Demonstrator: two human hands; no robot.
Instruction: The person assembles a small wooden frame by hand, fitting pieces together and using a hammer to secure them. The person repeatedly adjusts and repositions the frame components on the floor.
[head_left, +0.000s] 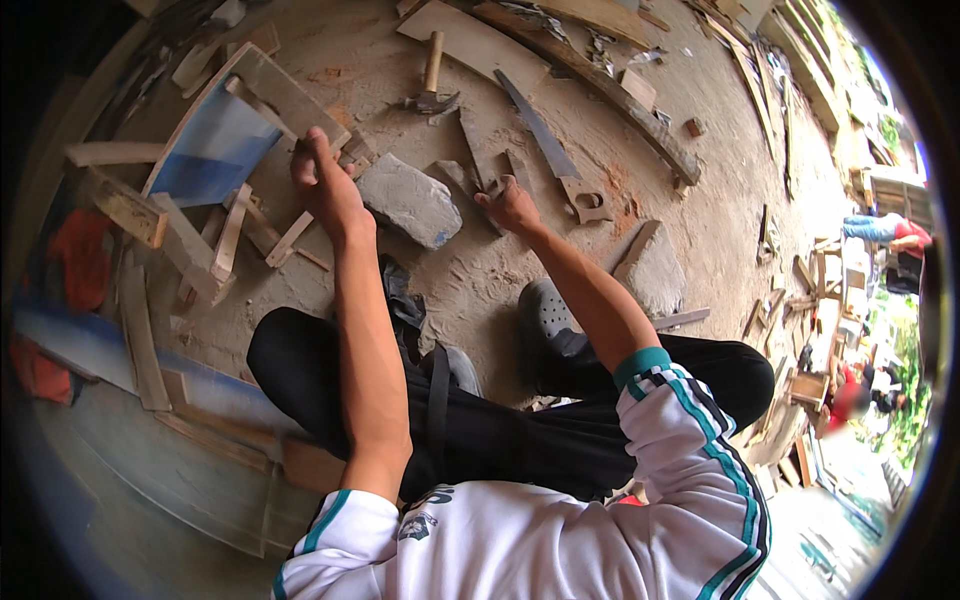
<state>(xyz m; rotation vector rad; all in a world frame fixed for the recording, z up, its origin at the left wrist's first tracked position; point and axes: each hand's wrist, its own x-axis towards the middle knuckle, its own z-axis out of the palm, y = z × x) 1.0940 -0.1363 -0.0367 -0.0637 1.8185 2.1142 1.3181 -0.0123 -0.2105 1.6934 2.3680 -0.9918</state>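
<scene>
My left hand (330, 190) is closed at the near right corner of a pale wooden board (290, 88), raised at the left with its thumb up. A blue and white panel (215, 145) joins the board below. A thin wooden strip runs along it towards my fingers. My right hand (512, 208) is closed, with fingertips at a narrow dark flat strip (471, 145) that lies close to the ground; its exact kind is unclear. A handsaw (545, 135) with a wooden handle lies just beyond that hand. A claw hammer (432, 75) rests farther off, handle pointing away.
A rough grey concrete block (410, 200) sits between my hands, and another block (652, 270) lies by my right forearm. Wood offcuts (200, 240) clutter the left. A long beam (600, 90) crosses the far ground. People (890, 235) are far off at the right.
</scene>
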